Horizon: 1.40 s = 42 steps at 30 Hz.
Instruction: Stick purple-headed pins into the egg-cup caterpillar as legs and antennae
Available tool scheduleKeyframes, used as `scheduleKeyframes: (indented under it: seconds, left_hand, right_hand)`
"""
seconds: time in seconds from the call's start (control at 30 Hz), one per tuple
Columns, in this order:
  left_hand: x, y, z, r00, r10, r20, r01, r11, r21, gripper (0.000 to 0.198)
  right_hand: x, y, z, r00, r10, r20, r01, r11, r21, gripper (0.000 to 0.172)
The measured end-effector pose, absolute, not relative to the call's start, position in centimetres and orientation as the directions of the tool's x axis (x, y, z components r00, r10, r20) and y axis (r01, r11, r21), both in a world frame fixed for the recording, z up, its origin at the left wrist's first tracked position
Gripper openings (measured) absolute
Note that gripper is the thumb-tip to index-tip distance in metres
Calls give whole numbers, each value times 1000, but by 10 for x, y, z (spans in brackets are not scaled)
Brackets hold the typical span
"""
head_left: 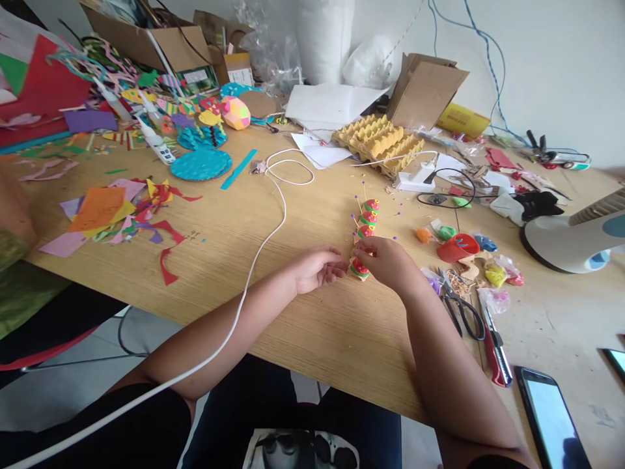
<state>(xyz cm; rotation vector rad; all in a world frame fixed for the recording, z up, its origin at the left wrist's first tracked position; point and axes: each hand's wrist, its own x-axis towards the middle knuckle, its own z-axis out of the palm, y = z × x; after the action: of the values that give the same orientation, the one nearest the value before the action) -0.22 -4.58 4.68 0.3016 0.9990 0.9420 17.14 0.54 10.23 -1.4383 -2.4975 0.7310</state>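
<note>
A short row of small red-and-green craft pieces (pixel 366 230) with yellow bits on top runs away from me across the table. Thin sticks with purple tips (pixel 360 203) stand out at their sides. My right hand (pixel 381 255) is over the near part of the row, its thumb and fingers pinched together; what is between them is hidden. The nearest piece (pixel 360 268) shows just below those fingertips. Beside it on the left lies my left hand (pixel 319 268), palm turned up, fingers loosely curled and apart, holding nothing I can see.
A white cable (pixel 254 260) crosses over my left forearm. On the right are a red cup (pixel 458 247), scissors (pixel 461 306), a cutter knife (pixel 495 345) and a phone (pixel 554 417). Paper scraps (pixel 102 208) and a blue disc (pixel 201 165) lie left; egg cartons (pixel 381 140) sit behind.
</note>
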Motion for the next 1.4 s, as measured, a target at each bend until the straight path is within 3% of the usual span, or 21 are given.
scheduleKeyframes:
  seconds: [1.4]
  left_hand:
    - [2,-48,46,204,803,-559,-631,545,553,15]
  right_hand:
    - [171,8,102,-498,854,-152,723,313,-615,24]
